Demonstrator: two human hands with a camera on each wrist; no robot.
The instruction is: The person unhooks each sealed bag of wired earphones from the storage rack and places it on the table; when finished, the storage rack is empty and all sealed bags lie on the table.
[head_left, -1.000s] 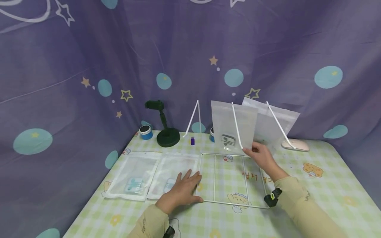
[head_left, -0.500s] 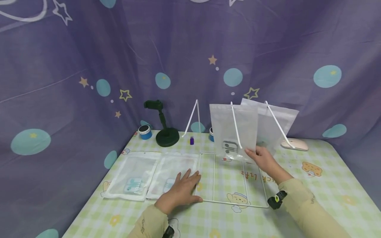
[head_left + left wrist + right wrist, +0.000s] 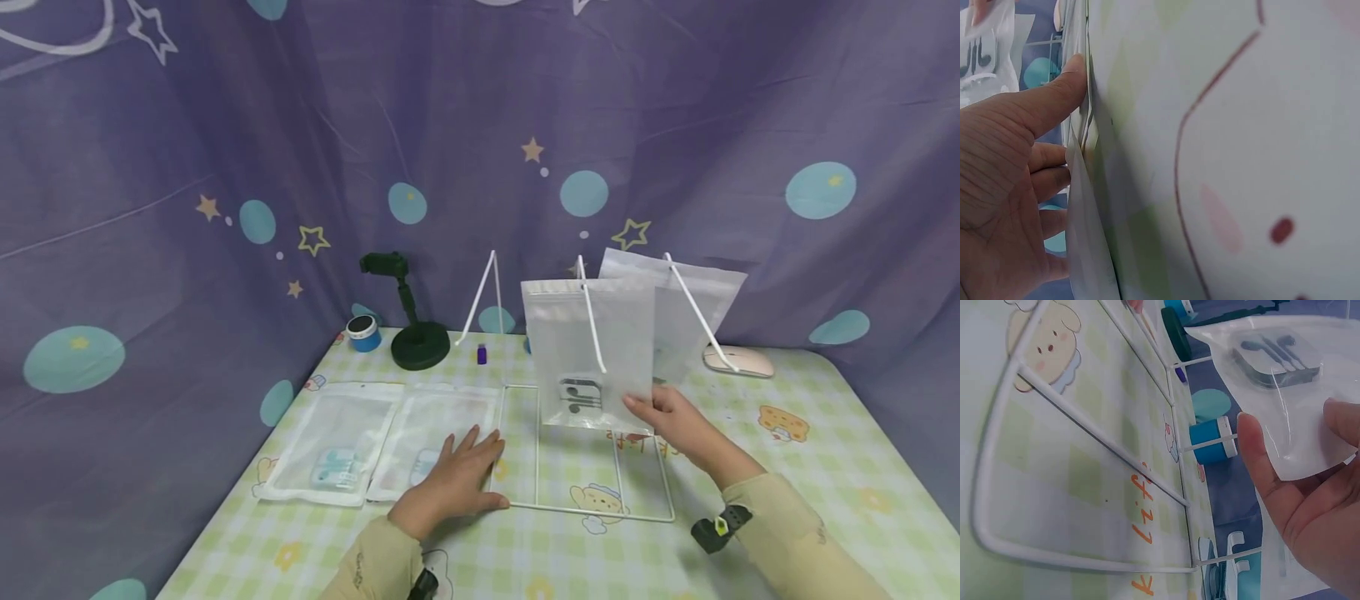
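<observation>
My right hand pinches the lower right corner of a white, partly clear zip bag. Inside it lies a flat case of earphones with dark shapes. This bag is upright at the middle prong of a white wire rack; the prong passes by its top edge. Behind it a second zip bag hangs tilted at the right prong. My left hand lies with spread fingers at the rack's left side, over part of a flat zip bag. Another zip bag lies further left.
A black phone stand and a blue jar stand at the back left. A small purple item sits behind the rack, near the left prong. At the back right is a pink mouse. A patterned curtain closes off the back.
My right hand has drawn the earphone bag down and toward me along the middle prong, its top edge now lower. The left hand stays in place.
</observation>
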